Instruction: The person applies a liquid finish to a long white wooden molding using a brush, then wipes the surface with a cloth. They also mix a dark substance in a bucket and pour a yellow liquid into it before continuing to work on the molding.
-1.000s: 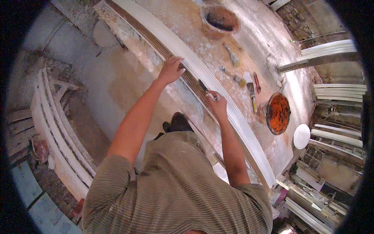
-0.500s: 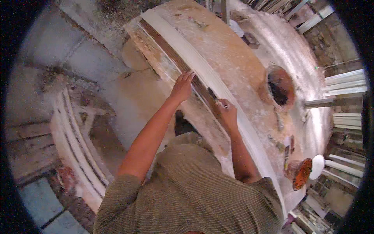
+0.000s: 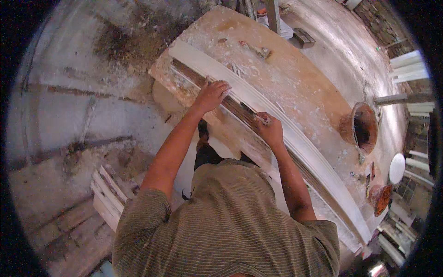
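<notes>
A long white ribbed moulding (image 3: 300, 143) lies diagonally across a worn, white-spattered bench (image 3: 295, 74). A dark brown strip (image 3: 234, 106) runs along its near side. My left hand (image 3: 211, 96) lies across the strip and the moulding's edge, thumb apart from the fingers. In my right hand (image 3: 271, 130) is a small hand tool (image 3: 248, 108) with a dark tip, its pale handle gripped near the strip. The tip rests at or just above the brown strip. Whether it is a brush or a scraper I cannot make out.
A brown tub (image 3: 362, 129) stands at the bench's right side. Farther down are an orange-brown container (image 3: 381, 199) and a white disc (image 3: 397, 168). A post (image 3: 273, 16) rises beyond the bench. White lengths (image 3: 108, 196) lie at lower left.
The view has shifted, with the bench lower and farther right in it. Both hands are nearer the moulding's far left end. My left thumb is raised more; the right still grips the tool.
</notes>
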`<action>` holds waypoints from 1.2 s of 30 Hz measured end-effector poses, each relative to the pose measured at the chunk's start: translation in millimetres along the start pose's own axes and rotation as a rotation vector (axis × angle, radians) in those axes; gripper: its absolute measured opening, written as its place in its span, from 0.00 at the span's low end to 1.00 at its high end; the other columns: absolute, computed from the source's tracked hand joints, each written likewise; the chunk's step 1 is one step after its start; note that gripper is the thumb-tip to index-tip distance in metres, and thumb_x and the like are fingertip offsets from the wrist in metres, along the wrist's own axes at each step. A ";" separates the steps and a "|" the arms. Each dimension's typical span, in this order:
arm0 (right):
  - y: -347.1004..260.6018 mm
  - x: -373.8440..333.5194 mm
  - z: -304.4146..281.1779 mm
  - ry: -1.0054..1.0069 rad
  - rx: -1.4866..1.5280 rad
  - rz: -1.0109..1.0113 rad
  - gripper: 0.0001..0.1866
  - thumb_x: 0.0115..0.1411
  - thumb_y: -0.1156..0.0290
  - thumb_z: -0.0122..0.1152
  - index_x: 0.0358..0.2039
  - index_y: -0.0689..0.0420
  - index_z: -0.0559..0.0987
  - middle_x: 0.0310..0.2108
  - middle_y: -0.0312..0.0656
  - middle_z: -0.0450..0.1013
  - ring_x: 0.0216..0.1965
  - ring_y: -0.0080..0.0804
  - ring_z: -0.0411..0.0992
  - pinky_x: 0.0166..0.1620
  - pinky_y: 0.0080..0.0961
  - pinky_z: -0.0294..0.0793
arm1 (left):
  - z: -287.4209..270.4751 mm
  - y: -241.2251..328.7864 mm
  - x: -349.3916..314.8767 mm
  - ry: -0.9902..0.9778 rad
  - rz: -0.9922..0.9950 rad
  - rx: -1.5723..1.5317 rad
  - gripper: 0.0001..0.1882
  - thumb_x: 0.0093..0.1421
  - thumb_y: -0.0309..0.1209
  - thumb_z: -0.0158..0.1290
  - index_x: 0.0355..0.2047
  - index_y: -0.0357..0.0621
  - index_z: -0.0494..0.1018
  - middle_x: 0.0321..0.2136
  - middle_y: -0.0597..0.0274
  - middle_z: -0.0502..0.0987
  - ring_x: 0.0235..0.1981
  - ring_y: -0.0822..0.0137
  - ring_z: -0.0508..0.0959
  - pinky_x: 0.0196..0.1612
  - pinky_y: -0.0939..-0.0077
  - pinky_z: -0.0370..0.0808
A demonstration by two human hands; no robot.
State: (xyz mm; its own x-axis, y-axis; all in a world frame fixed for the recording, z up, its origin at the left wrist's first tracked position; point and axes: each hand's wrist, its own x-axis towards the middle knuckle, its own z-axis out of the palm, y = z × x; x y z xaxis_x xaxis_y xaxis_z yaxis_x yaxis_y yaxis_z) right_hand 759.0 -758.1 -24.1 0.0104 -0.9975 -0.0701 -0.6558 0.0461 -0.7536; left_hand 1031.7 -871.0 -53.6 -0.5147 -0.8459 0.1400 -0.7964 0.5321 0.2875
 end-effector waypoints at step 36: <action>-108.5 46.3 51.2 0.322 -0.715 0.359 0.20 0.53 0.72 0.56 0.48 0.48 0.75 0.41 0.44 0.72 0.43 0.41 0.73 0.41 0.41 0.74 | -3.9 -87.5 88.0 -0.086 0.310 -0.481 0.17 0.59 0.31 0.54 0.50 0.47 0.71 0.52 0.49 0.70 0.55 0.51 0.68 0.57 0.62 0.66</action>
State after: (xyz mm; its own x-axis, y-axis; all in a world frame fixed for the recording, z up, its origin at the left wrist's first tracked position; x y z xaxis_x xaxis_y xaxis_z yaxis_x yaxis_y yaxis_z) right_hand 869.3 -806.5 20.9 -0.4325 -0.9005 0.0450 -0.8971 0.4249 -0.1210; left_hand 1057.4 -992.1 -62.8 -0.7412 -0.6361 0.2145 -0.3805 0.6614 0.6464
